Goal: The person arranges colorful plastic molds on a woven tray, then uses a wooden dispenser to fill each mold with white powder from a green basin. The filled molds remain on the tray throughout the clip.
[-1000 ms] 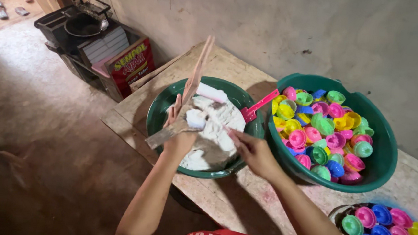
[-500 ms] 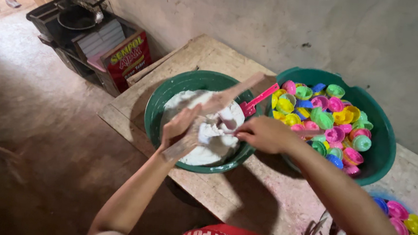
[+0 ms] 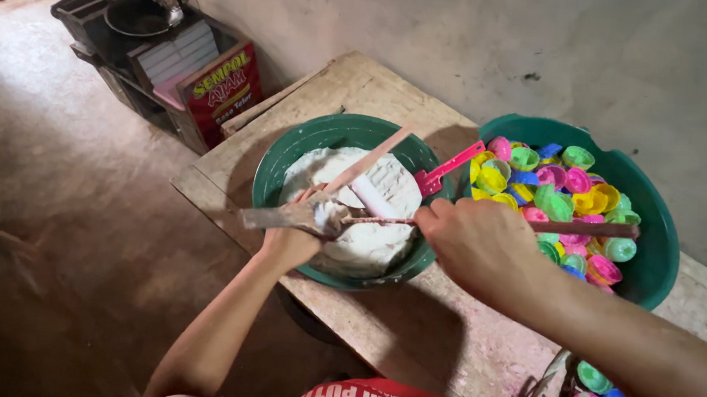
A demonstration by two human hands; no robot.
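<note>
A green bowl point(image 3: 270, 176) of white dough point(image 3: 383, 196) stands on a wooden table point(image 3: 353, 82). My left hand point(image 3: 293, 234) is over the bowl's near rim, shut on a flat dough-smeared spatula point(image 3: 273, 216) whose handle points left. My right hand point(image 3: 479, 245) grips a thin stick point(image 3: 592, 229); the stick's left tip touches the dough lump on the spatula. A long flat wooden paddle point(image 3: 370, 159) leans in the bowl. A pink scoop point(image 3: 448, 169) lies between the bowl and a green basin point(image 3: 659, 245) filled with several small coloured cups point(image 3: 566, 182).
A black cart with a pan point(image 3: 138, 16) and a red printed box point(image 3: 224, 90) stand on the floor to the left of the table. A grey wall runs behind. A wire basket point(image 3: 551, 395) with more coloured cups sits at bottom right.
My right hand has drawn back to the right and now holds the thin stick across the basin. My left hand has dropped to the bowl's near rim with the spatula.
</note>
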